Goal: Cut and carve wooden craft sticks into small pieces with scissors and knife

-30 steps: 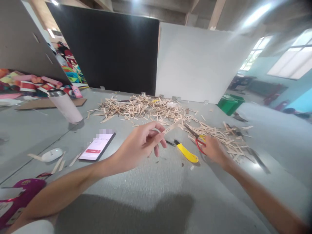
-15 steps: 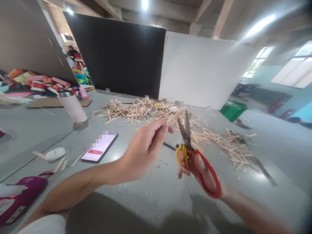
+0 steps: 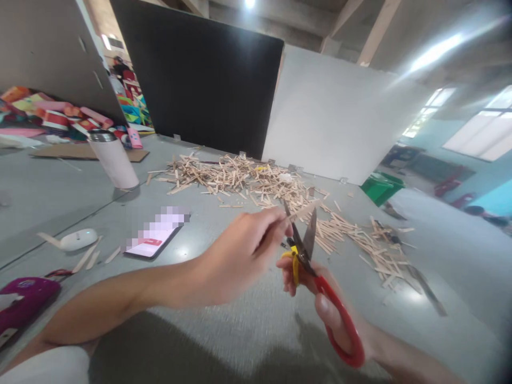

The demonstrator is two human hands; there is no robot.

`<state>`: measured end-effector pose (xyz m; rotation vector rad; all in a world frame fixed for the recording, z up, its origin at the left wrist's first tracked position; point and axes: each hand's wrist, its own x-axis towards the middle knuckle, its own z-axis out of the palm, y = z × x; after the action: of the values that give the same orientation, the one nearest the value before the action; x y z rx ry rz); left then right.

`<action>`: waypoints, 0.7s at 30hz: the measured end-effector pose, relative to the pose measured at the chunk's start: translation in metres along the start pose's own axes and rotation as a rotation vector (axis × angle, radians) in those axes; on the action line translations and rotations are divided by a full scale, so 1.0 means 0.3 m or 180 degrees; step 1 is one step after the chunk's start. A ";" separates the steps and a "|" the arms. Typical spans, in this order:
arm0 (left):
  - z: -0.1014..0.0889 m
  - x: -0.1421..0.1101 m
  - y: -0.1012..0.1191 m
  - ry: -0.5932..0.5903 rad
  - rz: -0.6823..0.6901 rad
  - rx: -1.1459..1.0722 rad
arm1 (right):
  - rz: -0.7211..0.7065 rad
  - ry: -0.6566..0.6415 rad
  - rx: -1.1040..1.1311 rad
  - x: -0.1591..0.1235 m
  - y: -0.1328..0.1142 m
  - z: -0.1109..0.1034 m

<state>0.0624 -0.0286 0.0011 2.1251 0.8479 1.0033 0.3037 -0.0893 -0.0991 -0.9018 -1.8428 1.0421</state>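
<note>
My left hand [image 3: 244, 253] pinches a thin flat wooden stick [image 3: 304, 211] between thumb and fingertips; it points right. Through the loops of a pair of scissors [image 3: 307, 250] go the fingers of my right hand [image 3: 320, 298]. One loop is red, the other yellow, and the dark blades are spread apart. The stick passes across the opening between the blades. Whether the blades touch it I cannot tell. Behind both hands lies a loose heap of wooden sticks [image 3: 224, 176], trailing off to the right along the table.
A phone [image 3: 158, 237], a white mouse [image 3: 79, 239] and a purple pouch [image 3: 28, 301] lie at left. Farther back stands a pale pink bottle [image 3: 114, 162]. Black [image 3: 200, 80] and white [image 3: 320, 112] boards rise behind the heap. A green bin [image 3: 382, 188] is at the back right.
The scissors have opened wider and shifted lower. The stick has come down between the blades, and my left hand has moved slightly right and down. The camera view has shifted a little.
</note>
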 end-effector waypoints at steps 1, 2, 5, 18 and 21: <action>0.000 0.002 -0.003 -0.0145 0.0015 -0.0012 | 0.0021 -0.0028 0.0081 -0.003 -0.012 -0.005; 0.000 0.004 -0.005 -0.0275 0.0022 -0.0048 | 0.0052 -0.0054 0.0118 -0.006 -0.024 -0.010; -0.007 0.006 -0.002 -0.0569 0.0008 -0.0292 | 0.0138 -0.0063 -0.0043 -0.006 -0.066 -0.020; 0.003 -0.007 0.003 -0.1060 -0.0059 -0.0651 | 0.0189 -0.0191 -0.0307 0.044 -0.169 -0.015; 0.010 -0.011 0.000 -0.0999 -0.0085 -0.0651 | 0.0195 -0.0244 -0.0270 0.037 -0.162 -0.018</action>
<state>0.0632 -0.0319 -0.0017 2.0192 0.5914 0.6853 0.2948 -0.0975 -0.0506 -0.9861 -1.9462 1.0556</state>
